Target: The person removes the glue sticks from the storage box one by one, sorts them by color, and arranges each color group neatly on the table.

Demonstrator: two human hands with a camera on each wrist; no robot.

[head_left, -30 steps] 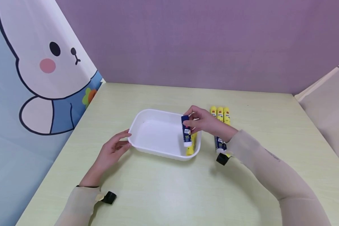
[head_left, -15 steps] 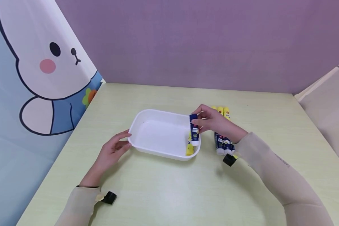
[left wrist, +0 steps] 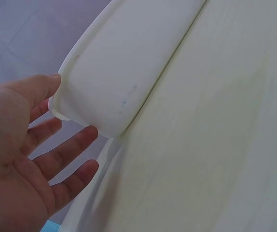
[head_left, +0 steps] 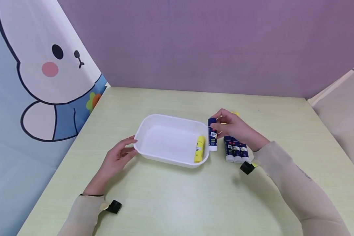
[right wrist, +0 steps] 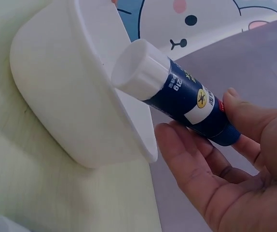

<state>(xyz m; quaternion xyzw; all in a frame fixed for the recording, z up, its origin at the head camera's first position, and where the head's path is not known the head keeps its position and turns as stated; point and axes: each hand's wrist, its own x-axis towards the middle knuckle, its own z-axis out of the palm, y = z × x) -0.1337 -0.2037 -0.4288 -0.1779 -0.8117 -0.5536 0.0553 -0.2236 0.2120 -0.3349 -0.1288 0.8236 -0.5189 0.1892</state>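
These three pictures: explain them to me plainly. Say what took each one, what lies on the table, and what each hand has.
A person works with bare hands and wears three cameras. The wide picture comes from the head and looks down at a pale table. The other two come from the wrists, close up.

On the table stands a white tray with one yellow glue stick lying inside. Right of the tray lies a row of glue sticks.

The right hand pinches a blue glue stick, white end down, just outside the tray's right rim; the right wrist view shows it well. The left hand is open, fingers at the tray's left edge.
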